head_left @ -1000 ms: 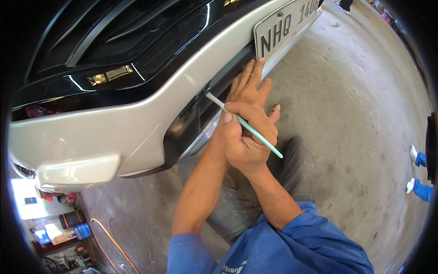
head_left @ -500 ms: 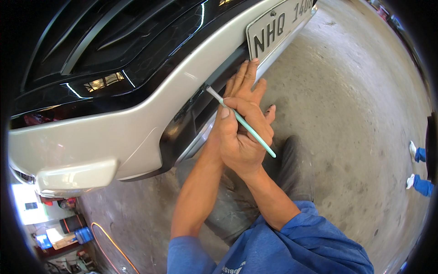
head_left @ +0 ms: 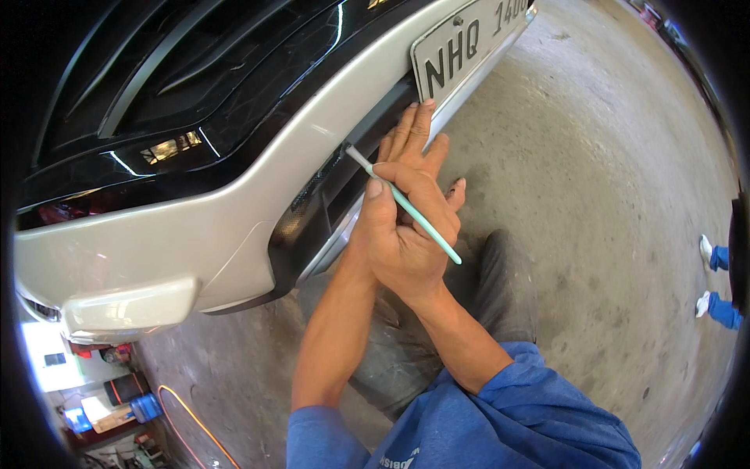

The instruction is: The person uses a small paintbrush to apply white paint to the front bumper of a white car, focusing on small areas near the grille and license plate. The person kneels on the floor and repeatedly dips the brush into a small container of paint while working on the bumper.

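Note:
Between thumb and fingers, my right hand (head_left: 412, 234) grips a thin paintbrush (head_left: 424, 220) with a pale green handle. Its bristle tip meets the black lower trim (head_left: 332, 184) of a car's pearl-white bumper (head_left: 226, 211). Beneath the right hand, my left hand (head_left: 412, 141) lies stretched over the trim, fingers extended toward the licence plate (head_left: 449, 59) and the fingertips close to its lower corner. The right hand rests across the left wrist and hides part of it. A darker, glossy wet-looking strip runs along the trim's upper edge by the brush tip.
The black grille (head_left: 148, 86) rises above the bumper. Concrete floor (head_left: 594, 203) spreads to the right, where another person's white shoes (head_left: 704, 303) show at the edge. An orange hose (head_left: 191, 414) and cluttered items (head_left: 125, 406) lie lower left.
The brush tip and both hands have shifted slightly left in the picture, and the car has shifted left with them. The grip on the brush looks the same.

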`<state>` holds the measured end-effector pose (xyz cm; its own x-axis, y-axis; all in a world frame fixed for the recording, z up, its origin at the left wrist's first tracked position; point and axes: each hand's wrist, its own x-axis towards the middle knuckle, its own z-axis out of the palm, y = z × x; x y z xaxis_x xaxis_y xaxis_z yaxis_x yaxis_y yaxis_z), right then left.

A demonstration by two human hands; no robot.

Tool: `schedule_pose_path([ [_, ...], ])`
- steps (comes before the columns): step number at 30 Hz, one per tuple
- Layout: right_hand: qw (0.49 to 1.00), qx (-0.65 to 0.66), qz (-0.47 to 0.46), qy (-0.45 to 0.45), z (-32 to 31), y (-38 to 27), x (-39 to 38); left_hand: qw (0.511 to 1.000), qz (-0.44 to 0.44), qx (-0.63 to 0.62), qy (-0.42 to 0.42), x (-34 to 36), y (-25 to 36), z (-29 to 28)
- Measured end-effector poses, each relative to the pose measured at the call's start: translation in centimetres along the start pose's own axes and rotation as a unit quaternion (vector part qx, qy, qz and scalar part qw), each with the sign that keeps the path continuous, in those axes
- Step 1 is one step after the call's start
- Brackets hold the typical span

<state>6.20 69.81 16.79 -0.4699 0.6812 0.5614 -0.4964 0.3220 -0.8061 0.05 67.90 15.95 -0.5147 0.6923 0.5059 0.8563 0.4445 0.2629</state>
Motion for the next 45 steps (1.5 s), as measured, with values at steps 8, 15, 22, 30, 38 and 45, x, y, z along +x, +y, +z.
schedule_pose_path([
  [8, 1.0, 0.0, -0.005, 0.0, 0.01, 0.13, 0.05, 1.0, 0.001, 0.008, 0.002, -0.09, -0.03, 0.15],
  [15, 1.0, 0.01, -0.019, -0.001, 0.0, 0.14, 0.14, 1.0, 0.002, 0.014, -0.007, -0.11, -0.2, 0.26],
  [22, 0.999, 0.006, -0.034, -0.003, 0.03, 0.24, 0.19, 1.0, 0.002, 0.021, -0.001, -0.08, -0.23, 0.44],
  [30, 0.999, 0.015, -0.047, -0.005, 0.12, 0.38, 0.24, 1.0, 0.002, 0.027, -0.002, -0.05, -0.18, 0.31],
  [38, 0.998, 0.01, -0.063, -0.006, 0.1, 0.51, 0.35, 1.0, 0.003, 0.026, -0.001, 0.05, -0.21, 0.38],
  [45, 0.998, 0.014, -0.052, -0.012, 0.07, 0.41, 0.23, 1.0, 0.011, 0.025, -0.001, 0.23, -0.45, 0.56],
])
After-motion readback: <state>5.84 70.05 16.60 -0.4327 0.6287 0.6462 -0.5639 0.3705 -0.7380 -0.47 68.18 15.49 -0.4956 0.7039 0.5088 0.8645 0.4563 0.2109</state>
